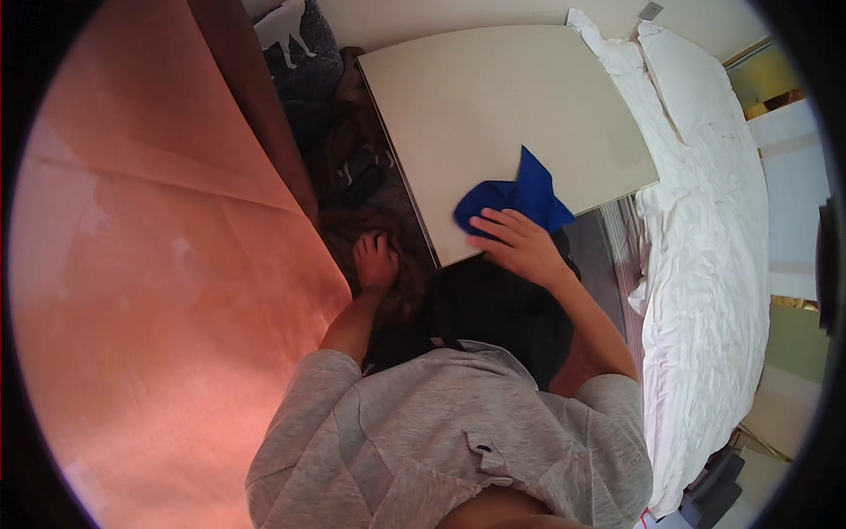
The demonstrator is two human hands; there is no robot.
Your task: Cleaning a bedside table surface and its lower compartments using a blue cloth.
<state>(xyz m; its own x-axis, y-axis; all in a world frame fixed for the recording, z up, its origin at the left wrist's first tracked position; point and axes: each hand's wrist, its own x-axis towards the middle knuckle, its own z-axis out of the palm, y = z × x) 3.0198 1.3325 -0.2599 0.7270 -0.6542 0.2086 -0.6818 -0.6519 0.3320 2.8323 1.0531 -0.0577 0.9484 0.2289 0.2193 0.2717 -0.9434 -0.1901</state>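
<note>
A deep-blue cloth (529,194), loosely folded with one pointed corner sticking up, lies near the front edge of a cream tabletop (502,97). My right hand (522,247) rests on the cloth's near side, fingers stretched out and slightly apart, not wrapped round it. Part of the cloth is hidden beneath the fingers. Left of the table, my left hand (376,263) lies on brown fluffy fabric (410,273). Its fingers are a little bent and spread, and nothing shows in them.
An orange-pink sheet-like surface (167,291) fills the left side. On the right stands a bed with rumpled white bedding (705,282) and a pillow (692,79). Dark patterned fabric (304,70) sits at the far left of the table, against the wall.
</note>
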